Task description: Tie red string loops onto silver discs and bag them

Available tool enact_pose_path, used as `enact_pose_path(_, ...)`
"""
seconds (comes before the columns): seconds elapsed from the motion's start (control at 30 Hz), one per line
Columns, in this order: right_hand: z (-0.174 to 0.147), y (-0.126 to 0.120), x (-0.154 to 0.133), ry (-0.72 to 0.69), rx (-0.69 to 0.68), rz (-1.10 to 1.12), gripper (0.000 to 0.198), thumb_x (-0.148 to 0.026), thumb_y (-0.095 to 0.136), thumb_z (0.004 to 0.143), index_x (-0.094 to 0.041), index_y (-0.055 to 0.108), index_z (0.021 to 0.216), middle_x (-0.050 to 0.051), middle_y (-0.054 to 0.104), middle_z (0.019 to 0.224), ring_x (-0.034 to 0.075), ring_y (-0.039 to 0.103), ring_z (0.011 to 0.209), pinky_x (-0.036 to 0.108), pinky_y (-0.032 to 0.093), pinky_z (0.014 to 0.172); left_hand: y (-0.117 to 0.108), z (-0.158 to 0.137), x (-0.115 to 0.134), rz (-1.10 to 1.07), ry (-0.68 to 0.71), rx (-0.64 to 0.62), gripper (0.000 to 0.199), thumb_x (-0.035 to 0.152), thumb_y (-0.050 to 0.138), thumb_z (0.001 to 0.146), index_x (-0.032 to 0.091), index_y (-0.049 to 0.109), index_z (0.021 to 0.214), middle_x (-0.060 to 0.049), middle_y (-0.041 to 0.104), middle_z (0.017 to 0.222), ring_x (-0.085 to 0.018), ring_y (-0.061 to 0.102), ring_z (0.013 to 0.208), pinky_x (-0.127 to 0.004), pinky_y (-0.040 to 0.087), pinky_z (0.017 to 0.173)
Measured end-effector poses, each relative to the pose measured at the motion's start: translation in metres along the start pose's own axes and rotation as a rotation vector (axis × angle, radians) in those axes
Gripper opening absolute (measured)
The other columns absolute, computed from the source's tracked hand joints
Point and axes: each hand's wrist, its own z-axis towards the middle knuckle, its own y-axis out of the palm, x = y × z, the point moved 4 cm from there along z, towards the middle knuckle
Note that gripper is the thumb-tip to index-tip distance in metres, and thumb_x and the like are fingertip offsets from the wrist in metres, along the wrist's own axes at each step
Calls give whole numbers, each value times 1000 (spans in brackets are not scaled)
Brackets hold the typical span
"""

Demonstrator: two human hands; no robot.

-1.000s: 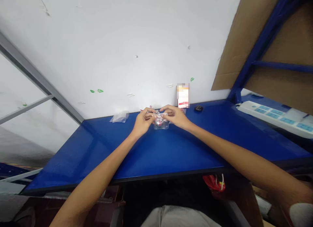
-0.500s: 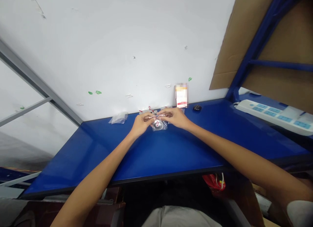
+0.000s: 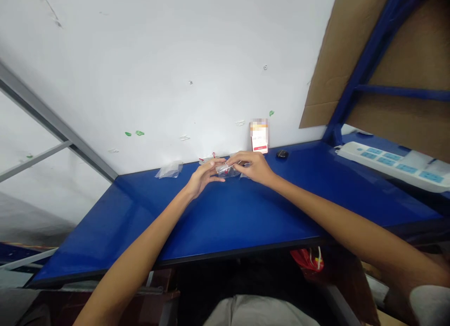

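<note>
Above the blue table, a small clear plastic bag (image 3: 224, 169) with a red and silvery thing inside is pinched by my right hand (image 3: 256, 166) at its top right edge. My left hand (image 3: 203, 178) is beside the bag's left side, thumb and fingers apart; its fingertips come close to the plastic, and I cannot tell whether they touch it. Behind my hands, partly hidden, lie several pieces with red loops (image 3: 213, 155) along the wall. Flat clear plastic bags (image 3: 169, 169) lie to the left of my left hand.
A phone (image 3: 259, 137) with a lit screen leans on the white wall. Right of it lies a small black object (image 3: 282, 154). A white power strip (image 3: 393, 165) is at the far right. The blue table's (image 3: 225, 223) dark front edge runs before me.
My left hand has loosened from the bag's top edge, its thumb and fingers spreading apart. The bag has tilted, and my right hand still holds it.
</note>
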Motion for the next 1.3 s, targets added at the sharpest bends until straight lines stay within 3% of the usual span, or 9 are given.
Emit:
enact_pose_path(0.17, -3, 4, -10, -155, -81, -151, 22, -16, 63, 101, -26, 82, 106, 5, 83, 113, 23, 78, 107, 40, 63, 96, -1, 1, -12, 148, -73, 61, 47, 50, 86, 88, 14, 81, 116, -15, 78, 115, -29, 77, 102, -43, 69, 86)
enact_pose_path(0.27, -2, 5, -7, -95, -150, -111, 23, -19, 66, 99, -26, 80, 115, 6, 81, 121, 23, 77, 109, 38, 62, 97, -8, 4, -15, 228, -41, 99, 51, 52, 86, 87, 13, 80, 119, -14, 79, 114, -29, 78, 102, -43, 69, 85)
enact_pose_path(0.37, -1, 1, 6, 43, -156, -97, 26, -24, 67, 99, -25, 78, 123, 6, 80, 119, 21, 77, 97, 34, 62, 89, -17, 6, -15, 377, 43, 175, 50, 53, 84, 89, 15, 75, 120, -13, 80, 118, -29, 78, 101, -42, 69, 82)
enact_pose_path(0.5, 0, -5, 21, 44, -240, -375, 20, -18, 65, 97, -21, 80, 111, 8, 80, 108, 24, 74, 98, 35, 56, 87, -22, 4, -14, 707, 158, 273, 32, 43, 75, 96, 22, 69, 118, -8, 81, 114, -26, 79, 98, -41, 65, 89)
enact_pose_path(0.67, 1, -13, 33, 49, -496, -496, 22, -12, 65, 91, -21, 83, 99, 8, 80, 103, 25, 72, 98, 32, 51, 84, -2, -4, -10, 1093, 337, 165, 20, 25, 63, 100, 25, 70, 119, -7, 74, 119, -25, 72, 105, -39, 57, 96)
enact_pose_path(0.83, -1, -15, 40, 82, -653, -469, 23, -8, 67, 81, -23, 83, 83, 5, 80, 93, 24, 70, 93, 31, 49, 82, 23, -5, -21, 1306, 326, 30, 23, 13, 66, 91, 25, 70, 111, -9, 65, 111, -28, 63, 105, -39, 53, 88)
enact_pose_path(1.0, -1, -13, 40, 68, -649, -487, 20, -11, 67, 82, -22, 83, 84, 5, 80, 91, 23, 69, 87, 29, 45, 76, 28, 6, -32, 1169, 262, 7, 13, 22, 68, 97, 23, 70, 109, -5, 64, 93, -26, 61, 92, -39, 52, 84)
enact_pose_path(1.13, 2, -15, 35, 67, -586, -525, 20, -13, 66, 84, -22, 84, 88, 6, 80, 92, 22, 69, 83, 29, 43, 73, 35, 9, -33, 1120, 298, -76, 25, 34, 72, 99, 22, 74, 121, -9, 70, 108, -28, 63, 104, -42, 52, 96)
enact_pose_path(1.3, 1, -17, 37, 89, -603, -516, 24, -11, 63, 83, -22, 83, 88, 5, 82, 92, 21, 70, 81, 28, 43, 71, 48, 2, -29, 1220, 372, -153, 37, 37, 63, 105, 22, 70, 138, -13, 69, 128, -31, 61, 117, -49, 49, 107)
